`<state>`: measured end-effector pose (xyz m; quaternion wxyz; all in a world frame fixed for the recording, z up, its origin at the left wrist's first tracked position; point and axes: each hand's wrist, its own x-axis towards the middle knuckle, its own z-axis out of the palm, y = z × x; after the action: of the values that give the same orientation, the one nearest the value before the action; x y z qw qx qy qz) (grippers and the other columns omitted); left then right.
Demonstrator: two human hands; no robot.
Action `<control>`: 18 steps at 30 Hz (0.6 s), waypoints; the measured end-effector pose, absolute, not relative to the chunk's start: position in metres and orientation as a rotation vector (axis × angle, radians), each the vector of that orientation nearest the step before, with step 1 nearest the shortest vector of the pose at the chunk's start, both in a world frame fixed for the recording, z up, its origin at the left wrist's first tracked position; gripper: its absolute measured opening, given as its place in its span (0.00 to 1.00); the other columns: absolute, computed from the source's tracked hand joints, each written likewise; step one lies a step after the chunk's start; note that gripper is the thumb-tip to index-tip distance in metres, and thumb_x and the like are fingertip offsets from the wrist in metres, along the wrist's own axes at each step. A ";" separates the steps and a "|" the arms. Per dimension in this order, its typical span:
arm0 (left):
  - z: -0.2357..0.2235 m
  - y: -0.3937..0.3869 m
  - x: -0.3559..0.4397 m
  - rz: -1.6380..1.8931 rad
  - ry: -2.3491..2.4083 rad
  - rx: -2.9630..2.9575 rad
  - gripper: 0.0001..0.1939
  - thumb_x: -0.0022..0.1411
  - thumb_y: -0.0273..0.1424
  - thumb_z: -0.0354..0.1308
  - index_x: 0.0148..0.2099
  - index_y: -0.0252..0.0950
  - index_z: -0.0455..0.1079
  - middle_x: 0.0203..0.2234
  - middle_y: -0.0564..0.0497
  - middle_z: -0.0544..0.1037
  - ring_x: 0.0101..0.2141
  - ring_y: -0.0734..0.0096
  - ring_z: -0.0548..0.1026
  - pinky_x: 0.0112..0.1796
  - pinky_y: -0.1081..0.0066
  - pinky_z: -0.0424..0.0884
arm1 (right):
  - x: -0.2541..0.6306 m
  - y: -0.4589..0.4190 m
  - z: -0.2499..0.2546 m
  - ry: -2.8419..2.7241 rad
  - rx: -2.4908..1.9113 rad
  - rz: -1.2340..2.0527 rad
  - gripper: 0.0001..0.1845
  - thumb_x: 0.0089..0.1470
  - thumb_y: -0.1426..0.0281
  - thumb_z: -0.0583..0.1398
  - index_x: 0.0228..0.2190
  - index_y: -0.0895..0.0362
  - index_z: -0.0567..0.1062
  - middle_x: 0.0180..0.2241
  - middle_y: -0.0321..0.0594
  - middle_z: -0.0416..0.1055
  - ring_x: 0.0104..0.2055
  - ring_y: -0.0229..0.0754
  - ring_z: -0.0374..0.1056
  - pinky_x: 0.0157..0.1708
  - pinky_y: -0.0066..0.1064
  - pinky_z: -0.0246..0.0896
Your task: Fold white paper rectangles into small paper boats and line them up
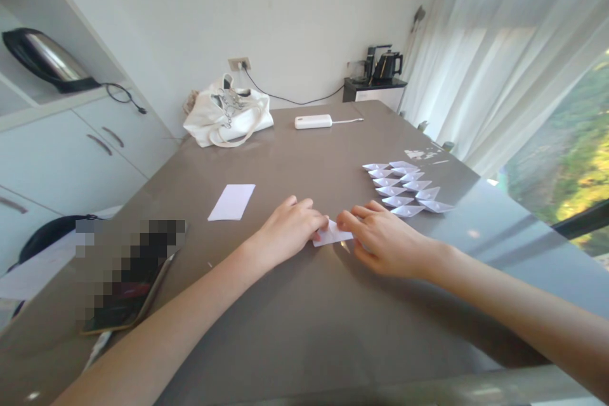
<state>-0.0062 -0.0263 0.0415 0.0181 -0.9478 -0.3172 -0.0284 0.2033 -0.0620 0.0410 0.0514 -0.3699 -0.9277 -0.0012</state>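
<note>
A small folded piece of white paper lies on the grey-brown table between my hands. At its left end, the fingers of my left hand are closed on it. My right hand presses its curled fingers on the paper's right end. Beyond the right hand, several folded white paper boats stand in two rows. Left of my left hand lies a stack of white paper sheets. The palms and some fingertips are hidden.
A phone or tablet, partly blurred out, lies at the left with a cable. Towards the back are a white handbag and a white power bank with a short cable. Paper scraps lie near the right edge.
</note>
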 end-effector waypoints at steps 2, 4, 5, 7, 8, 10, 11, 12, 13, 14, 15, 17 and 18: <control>0.042 -0.026 -0.005 -0.091 -0.993 -2.948 0.05 0.61 0.26 0.56 0.35 0.39 0.72 0.30 0.53 0.78 0.34 0.67 0.68 0.32 0.68 0.52 | 0.212 -0.074 0.039 -2.775 -1.182 0.045 0.15 0.49 0.76 0.53 0.41 0.62 0.68 0.31 0.46 0.69 0.36 0.46 0.63 0.40 0.35 0.49; 0.043 -0.026 -0.005 -0.077 -0.989 -2.961 0.05 0.61 0.27 0.56 0.34 0.39 0.72 0.29 0.53 0.78 0.34 0.67 0.68 0.32 0.68 0.53 | 0.218 -0.085 0.038 -2.740 -1.240 0.094 0.16 0.49 0.77 0.52 0.41 0.61 0.68 0.31 0.46 0.69 0.36 0.46 0.63 0.40 0.35 0.49; 0.043 -0.026 -0.005 -0.069 -0.984 -2.966 0.05 0.61 0.27 0.56 0.34 0.39 0.72 0.29 0.52 0.78 0.34 0.67 0.68 0.33 0.68 0.53 | 0.220 -0.088 0.038 -2.721 -1.258 0.102 0.16 0.49 0.77 0.52 0.42 0.61 0.68 0.31 0.45 0.69 0.36 0.46 0.63 0.40 0.35 0.49; 0.044 -0.027 -0.005 -0.065 -0.967 -2.972 0.05 0.61 0.27 0.55 0.35 0.39 0.72 0.30 0.52 0.78 0.35 0.67 0.68 0.33 0.68 0.54 | 0.220 -0.091 0.037 -2.707 -1.277 0.119 0.16 0.50 0.76 0.53 0.42 0.61 0.68 0.31 0.45 0.69 0.36 0.46 0.63 0.40 0.35 0.50; 0.045 -0.028 -0.005 -0.065 -0.958 -2.971 0.05 0.61 0.27 0.55 0.36 0.39 0.72 0.31 0.52 0.78 0.35 0.67 0.68 0.33 0.68 0.54 | 0.219 -0.090 0.036 -2.701 -1.285 0.128 0.15 0.51 0.75 0.53 0.42 0.61 0.68 0.31 0.45 0.69 0.36 0.46 0.63 0.39 0.35 0.51; 0.046 -0.030 -0.005 -0.066 -0.949 -2.970 0.05 0.62 0.28 0.54 0.38 0.38 0.72 0.31 0.51 0.78 0.36 0.66 0.69 0.34 0.69 0.56 | 0.217 -0.084 0.035 -2.670 -1.298 0.144 0.13 0.55 0.73 0.52 0.42 0.61 0.70 0.31 0.45 0.69 0.36 0.45 0.63 0.37 0.34 0.52; 0.046 -0.031 -0.005 -0.069 -0.949 -2.973 0.05 0.62 0.30 0.54 0.39 0.38 0.72 0.32 0.51 0.77 0.36 0.66 0.69 0.34 0.69 0.57 | 0.216 -0.080 0.034 -2.647 -1.291 0.164 0.13 0.57 0.72 0.52 0.42 0.61 0.71 0.30 0.45 0.69 0.35 0.45 0.64 0.36 0.33 0.52; 0.046 -0.032 -0.004 -0.076 -0.953 -2.977 0.07 0.62 0.34 0.55 0.39 0.37 0.72 0.32 0.50 0.77 0.37 0.65 0.69 0.35 0.69 0.58 | 0.215 -0.075 0.033 -2.627 -1.275 0.193 0.12 0.58 0.70 0.52 0.41 0.60 0.71 0.30 0.44 0.69 0.35 0.44 0.64 0.34 0.32 0.53; 0.046 -0.032 -0.003 -0.085 -0.964 -2.983 0.10 0.61 0.37 0.56 0.39 0.36 0.72 0.32 0.49 0.77 0.37 0.64 0.69 0.35 0.69 0.59 | 0.215 -0.071 0.032 -2.603 -1.257 0.211 0.12 0.58 0.69 0.53 0.41 0.60 0.72 0.30 0.43 0.70 0.34 0.43 0.64 0.34 0.31 0.53; 0.045 -0.032 -0.003 -0.096 -0.979 -2.993 0.13 0.59 0.40 0.57 0.39 0.36 0.72 0.32 0.48 0.77 0.37 0.63 0.70 0.36 0.69 0.60 | 0.215 -0.066 0.032 -2.592 -1.236 0.223 0.11 0.58 0.68 0.54 0.40 0.59 0.73 0.30 0.43 0.70 0.34 0.43 0.64 0.33 0.30 0.53; 0.044 -0.032 -0.002 -0.111 -1.004 -3.009 0.14 0.58 0.41 0.58 0.39 0.35 0.72 0.31 0.48 0.77 0.37 0.63 0.70 0.36 0.69 0.61 | 0.214 -0.062 0.031 -2.597 -1.206 0.224 0.11 0.58 0.68 0.55 0.39 0.59 0.74 0.30 0.43 0.71 0.34 0.43 0.64 0.33 0.30 0.53; 0.040 -0.031 -0.001 -0.147 -1.074 -3.060 0.14 0.57 0.41 0.59 0.40 0.35 0.72 0.31 0.47 0.76 0.37 0.63 0.71 0.36 0.69 0.63 | 0.213 -0.055 0.030 -2.626 -1.147 0.213 0.10 0.56 0.67 0.57 0.37 0.58 0.75 0.30 0.42 0.71 0.34 0.42 0.64 0.33 0.30 0.54; 0.038 -0.030 -0.001 -0.177 -1.111 -3.093 0.14 0.58 0.39 0.59 0.41 0.35 0.72 0.31 0.47 0.76 0.36 0.64 0.71 0.36 0.70 0.64 | 0.213 -0.052 0.030 -2.638 -1.119 0.209 0.09 0.56 0.67 0.58 0.37 0.58 0.76 0.31 0.43 0.71 0.34 0.42 0.64 0.33 0.30 0.54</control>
<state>-0.0015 -0.0299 0.0379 -0.0748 -0.9371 -0.3366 -0.0535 0.2125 -0.0522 0.0296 0.1335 -0.3861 -0.9099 0.0721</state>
